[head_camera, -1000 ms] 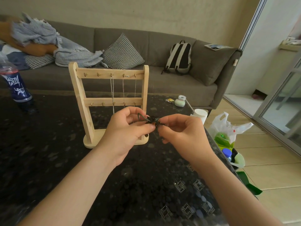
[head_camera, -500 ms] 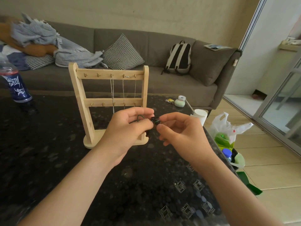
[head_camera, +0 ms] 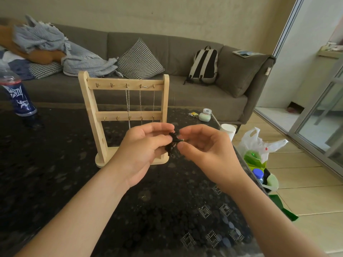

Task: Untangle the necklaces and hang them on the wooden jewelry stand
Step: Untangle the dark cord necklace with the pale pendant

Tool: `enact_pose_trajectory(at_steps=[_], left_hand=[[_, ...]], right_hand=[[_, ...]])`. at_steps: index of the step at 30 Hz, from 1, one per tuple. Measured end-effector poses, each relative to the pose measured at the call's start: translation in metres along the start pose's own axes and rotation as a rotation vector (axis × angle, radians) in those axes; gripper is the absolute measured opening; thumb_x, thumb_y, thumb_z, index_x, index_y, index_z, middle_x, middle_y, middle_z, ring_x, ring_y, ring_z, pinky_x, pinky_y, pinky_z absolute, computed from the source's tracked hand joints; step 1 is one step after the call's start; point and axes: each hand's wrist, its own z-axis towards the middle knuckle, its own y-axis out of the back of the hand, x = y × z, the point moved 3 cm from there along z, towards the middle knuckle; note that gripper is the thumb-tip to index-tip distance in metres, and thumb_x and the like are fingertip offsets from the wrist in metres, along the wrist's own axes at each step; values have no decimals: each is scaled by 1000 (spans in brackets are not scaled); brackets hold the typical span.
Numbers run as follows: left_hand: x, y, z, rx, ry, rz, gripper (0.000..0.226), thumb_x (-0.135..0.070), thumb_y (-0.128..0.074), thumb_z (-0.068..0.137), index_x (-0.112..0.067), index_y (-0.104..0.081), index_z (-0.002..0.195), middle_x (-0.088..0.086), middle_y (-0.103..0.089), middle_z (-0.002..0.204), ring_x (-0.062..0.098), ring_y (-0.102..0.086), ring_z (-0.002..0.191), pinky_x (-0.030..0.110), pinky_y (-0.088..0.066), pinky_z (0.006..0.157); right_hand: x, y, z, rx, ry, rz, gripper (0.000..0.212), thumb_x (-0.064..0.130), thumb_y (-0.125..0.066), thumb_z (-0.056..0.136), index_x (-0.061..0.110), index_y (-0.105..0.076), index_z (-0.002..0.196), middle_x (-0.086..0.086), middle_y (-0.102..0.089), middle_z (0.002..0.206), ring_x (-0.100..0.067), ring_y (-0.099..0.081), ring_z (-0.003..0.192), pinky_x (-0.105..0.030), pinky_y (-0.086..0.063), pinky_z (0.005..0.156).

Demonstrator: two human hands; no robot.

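Note:
A tangled black cord necklace (head_camera: 172, 143) hangs bunched between my two hands, just above the dark table. My left hand (head_camera: 143, 151) pinches its left side with curled fingers. My right hand (head_camera: 206, 149) pinches the right side between thumb and forefinger, beside a small gold clasp. Behind my hands stands the wooden jewelry stand (head_camera: 89, 108) with two rows of small hooks. Thin silver chains (head_camera: 127, 101) hang from hooks on the right half of its top bar; my hands hide their lower ends.
The dark patterned table (head_camera: 55, 173) carries a blue bottle (head_camera: 18, 97) at far left and small items (head_camera: 204, 115) at the back right. A white cup (head_camera: 228, 131) and a plastic bag (head_camera: 259, 145) lie past the right edge. A grey sofa (head_camera: 185, 52) stands behind.
The black necklace has bunched up tighter and now droops lower between my fingertips. My hands stay at about the same spot in front of the stand.

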Motion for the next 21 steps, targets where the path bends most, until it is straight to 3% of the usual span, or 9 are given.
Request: enact_pose_trajectory(at_steps=[3,6,11,15,21], left_hand=[[-2,1,-2,2,-59,73,28,2,-75,94,-18,-80,111,5,-80,110,24,-76,110,52,-58,104],[-3,0,-3,-16,-162,249,30,-4,-83,89,-26,-79,110,-8,-80,106,11,-75,107,43,-60,103],[-5,-2,-4,-52,-197,312,32,-4,-83,89,-31,-79,108,-12,-79,105,5,-74,106,39,-60,103],[-6,-3,-6,-43,-205,349,31,-5,-81,91,-31,-79,108,-11,-77,104,4,-74,103,35,-61,101],[-9,-2,-5,-93,-253,395,27,-12,-83,91,-33,-81,106,-7,-74,96,12,-74,98,38,-64,94]], right_hand=[[-2,1,2,19,-99,139,21,-2,-63,99,8,-79,111,-15,-78,86,-28,-76,81,-35,-62,78],[-6,-1,3,58,-188,201,30,-11,-55,99,4,-77,114,-19,-79,88,-33,-79,85,-40,-63,84],[-8,-5,1,51,-236,167,27,-6,-68,95,9,-77,115,-10,-82,98,-25,-81,93,-35,-63,92],[-7,-4,1,13,-228,105,20,1,-76,93,11,-79,110,-7,-83,98,-23,-81,94,-38,-63,95],[1,-5,-2,73,-158,175,31,6,-86,85,12,-78,114,-6,-82,102,-21,-79,99,-26,-62,82]])
